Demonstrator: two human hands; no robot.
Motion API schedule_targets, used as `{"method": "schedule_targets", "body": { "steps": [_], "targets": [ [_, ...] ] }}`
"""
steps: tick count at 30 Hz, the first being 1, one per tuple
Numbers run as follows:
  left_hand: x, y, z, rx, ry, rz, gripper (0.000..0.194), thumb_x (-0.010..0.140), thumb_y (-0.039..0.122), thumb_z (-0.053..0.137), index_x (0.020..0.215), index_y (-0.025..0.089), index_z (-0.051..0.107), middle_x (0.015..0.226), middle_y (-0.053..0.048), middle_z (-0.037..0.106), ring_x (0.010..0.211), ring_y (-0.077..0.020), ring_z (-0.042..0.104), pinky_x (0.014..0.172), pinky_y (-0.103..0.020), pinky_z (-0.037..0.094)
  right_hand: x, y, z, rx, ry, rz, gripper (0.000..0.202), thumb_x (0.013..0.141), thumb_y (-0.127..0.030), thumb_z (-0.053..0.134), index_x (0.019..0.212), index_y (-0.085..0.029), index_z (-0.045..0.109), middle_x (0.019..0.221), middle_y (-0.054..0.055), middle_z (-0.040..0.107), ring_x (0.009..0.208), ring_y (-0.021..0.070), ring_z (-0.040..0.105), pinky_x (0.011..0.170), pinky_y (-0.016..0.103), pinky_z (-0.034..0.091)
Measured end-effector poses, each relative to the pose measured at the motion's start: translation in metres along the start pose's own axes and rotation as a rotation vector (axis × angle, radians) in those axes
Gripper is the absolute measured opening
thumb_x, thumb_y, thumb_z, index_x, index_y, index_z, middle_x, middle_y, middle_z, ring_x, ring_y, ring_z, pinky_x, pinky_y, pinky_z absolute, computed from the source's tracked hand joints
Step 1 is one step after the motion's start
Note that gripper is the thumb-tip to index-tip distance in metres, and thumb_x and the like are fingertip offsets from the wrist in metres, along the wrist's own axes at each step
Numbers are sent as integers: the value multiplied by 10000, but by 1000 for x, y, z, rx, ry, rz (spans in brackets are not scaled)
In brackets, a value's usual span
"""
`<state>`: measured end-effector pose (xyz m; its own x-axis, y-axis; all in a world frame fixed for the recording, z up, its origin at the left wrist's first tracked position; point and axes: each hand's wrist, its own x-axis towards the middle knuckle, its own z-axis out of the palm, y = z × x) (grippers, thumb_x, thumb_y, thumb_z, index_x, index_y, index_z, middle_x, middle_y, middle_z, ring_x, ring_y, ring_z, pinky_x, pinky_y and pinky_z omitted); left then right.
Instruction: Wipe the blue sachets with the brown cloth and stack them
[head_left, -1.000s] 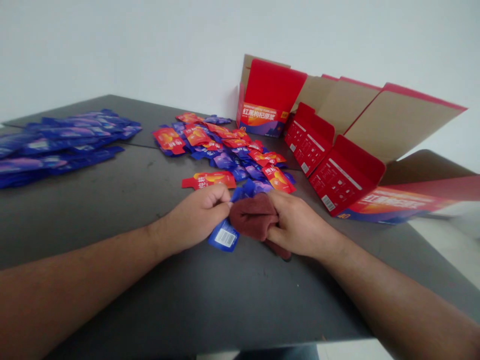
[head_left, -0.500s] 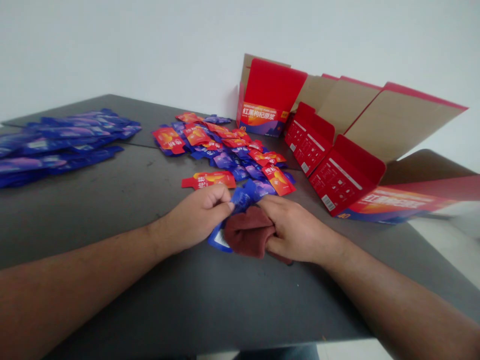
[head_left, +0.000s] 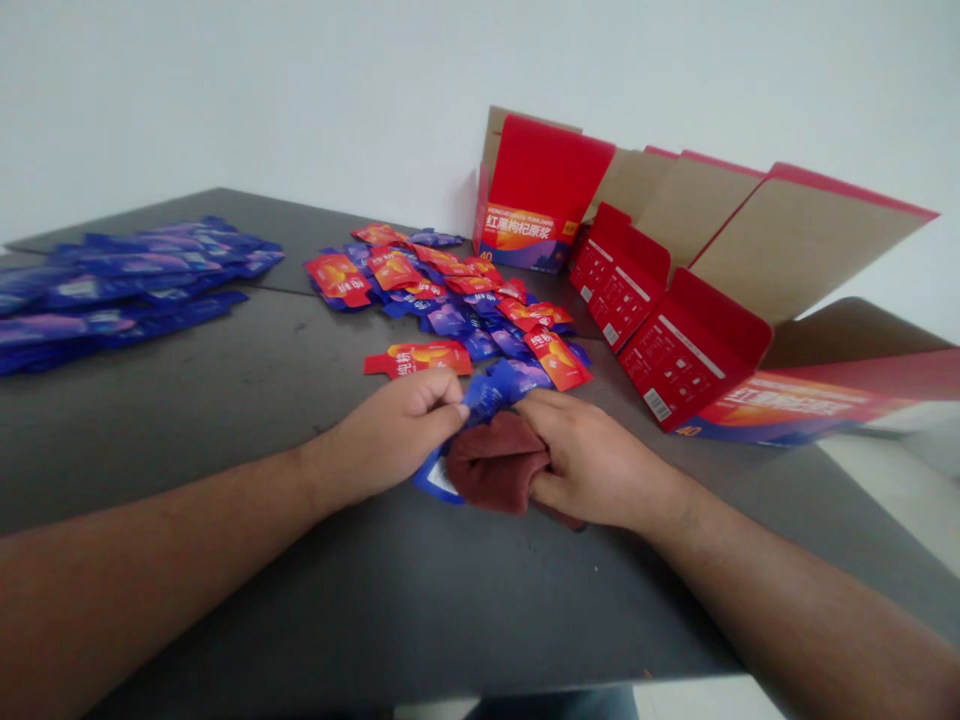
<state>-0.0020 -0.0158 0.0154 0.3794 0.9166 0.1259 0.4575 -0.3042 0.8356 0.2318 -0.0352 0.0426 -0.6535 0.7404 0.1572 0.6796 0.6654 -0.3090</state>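
Note:
Near the front of the dark table, my left hand (head_left: 412,425) pinches the edge of a blue sachet (head_left: 486,398) between thumb and curled fingers. My right hand (head_left: 592,455) is closed around a brown cloth (head_left: 499,465), which lies against that sachet and covers its middle. A lower corner of the sachet with a white label shows left of the cloth. Just beyond my left hand, a red sachet (head_left: 431,358) lies flat. Behind both hands spreads a loose pile of red and blue sachets (head_left: 450,285).
At the left lies a stack of blue sachets (head_left: 127,285). Open red cartons (head_left: 525,220) with raised flaps stand at the back right, and more line the right side (head_left: 682,350). A white wall (head_left: 300,100) rises behind the dark table (head_left: 337,600).
Almost nothing differs. The cloth and the lower corner of the blue sachet have shifted very slightly left; both hands keep their places.

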Motion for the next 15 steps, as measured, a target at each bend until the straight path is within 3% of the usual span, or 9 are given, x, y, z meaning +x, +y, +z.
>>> {"method": "schedule_targets", "body": {
  "steps": [4,7,9,12,15],
  "targets": [
    [0,-2,1,-57,-2,-28,188,908,299,541,752,201,503,663,45,508,606,-113,471,554,-251,360,3,4,-4,60,161,217,263,797,-193,661,1060,-205,662,990,35,722,872,194,661,750,300,488],
    [-1,-1,2,-74,-7,-39,197,908,319,555,759,201,505,667,41,518,611,-118,484,555,-253,367,5,5,-8,164,170,257,338,889,-236,616,1224,-254,659,843,-10,744,747,176,683,690,286,505],
    [0,1,-1,-54,9,-28,197,900,312,560,751,199,497,672,38,516,615,-118,483,560,-255,366,5,5,-8,204,167,266,334,950,-298,567,1270,-255,652,774,-12,739,689,178,684,663,290,515],
    [0,6,-9,4,38,22,172,893,296,554,760,199,504,671,37,512,619,-121,481,569,-260,360,5,10,-6,123,295,332,346,901,-366,642,1209,-213,688,939,34,767,804,223,713,712,319,536],
    [1,11,-24,108,60,58,176,898,293,542,753,199,505,671,31,526,634,-127,491,578,-265,348,6,16,-3,115,291,400,394,888,-404,649,1236,-220,678,990,43,769,858,246,725,727,337,544]
  ]
}}
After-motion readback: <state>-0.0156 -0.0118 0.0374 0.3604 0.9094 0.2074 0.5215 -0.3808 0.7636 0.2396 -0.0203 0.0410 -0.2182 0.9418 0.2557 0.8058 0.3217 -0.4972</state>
